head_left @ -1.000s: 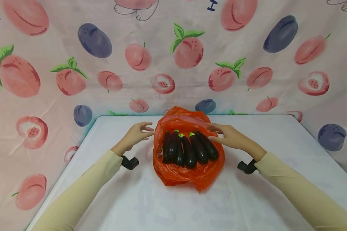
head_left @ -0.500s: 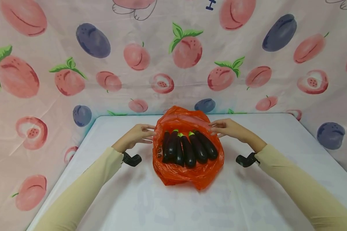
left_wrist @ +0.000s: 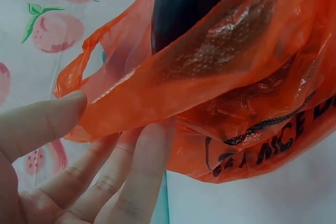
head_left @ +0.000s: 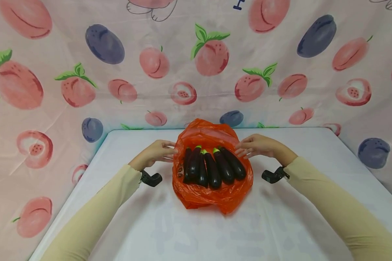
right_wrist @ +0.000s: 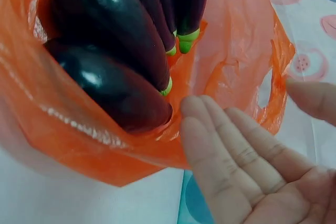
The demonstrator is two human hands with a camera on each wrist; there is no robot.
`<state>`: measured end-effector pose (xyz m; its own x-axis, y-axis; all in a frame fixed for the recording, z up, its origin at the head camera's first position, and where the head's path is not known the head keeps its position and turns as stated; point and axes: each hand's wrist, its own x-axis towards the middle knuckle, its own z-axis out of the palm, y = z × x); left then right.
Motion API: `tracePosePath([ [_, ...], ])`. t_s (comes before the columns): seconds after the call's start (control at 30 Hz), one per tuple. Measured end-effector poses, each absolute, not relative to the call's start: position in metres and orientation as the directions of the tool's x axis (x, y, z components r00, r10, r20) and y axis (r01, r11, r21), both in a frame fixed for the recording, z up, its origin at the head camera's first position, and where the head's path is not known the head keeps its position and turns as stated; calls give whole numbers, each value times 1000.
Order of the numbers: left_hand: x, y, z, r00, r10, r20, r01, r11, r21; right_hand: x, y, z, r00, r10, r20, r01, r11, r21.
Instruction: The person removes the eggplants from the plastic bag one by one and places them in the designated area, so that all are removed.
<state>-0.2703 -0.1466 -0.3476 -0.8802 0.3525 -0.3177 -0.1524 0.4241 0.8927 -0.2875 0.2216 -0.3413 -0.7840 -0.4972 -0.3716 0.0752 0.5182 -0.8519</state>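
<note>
Several dark purple eggplants (head_left: pixel 212 170) with green stem ends lie side by side in an opened orange-red plastic bag (head_left: pixel 212 197). My left hand (head_left: pixel 155 154) is at the bag's left side. In the left wrist view its fingers (left_wrist: pixel 149 156) touch the outside of the bag, and the thumb lies by the rim. On the other side, my right hand (head_left: pixel 259 145) has its fingers fairly straight against the bag's right rim. The right wrist view shows those fingers (right_wrist: pixel 215 156) beside the nearest eggplant (right_wrist: pixel 113 90), with the thumb held apart. Neither hand grips anything.
The bag stands on a white-covered table (head_left: pixel 183 235), near its back edge. A fruit-printed cloth (head_left: pixel 189 72) hangs behind and beside the table. A black wrist camera (head_left: pixel 151 178) sits under the left wrist, another (head_left: pixel 274 175) under the right.
Over the last second, both hands have shifted slightly and come against the bag's sides. The right fingers have spread and dipped a little. The bag and eggplants stay put.
</note>
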Motion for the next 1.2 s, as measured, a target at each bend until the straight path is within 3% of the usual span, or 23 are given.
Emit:
tracePosePath([
  [0.63,-270,-146,-350,-896,287,-339,-169,486,857,-288,220,-352,-759,-455,-464,161,560,-813],
  [1.2,-260,-145,-362,-938,241,-250,-158,346,925,-287,223,-369,-782,-424,-457,175,554,-814],
])
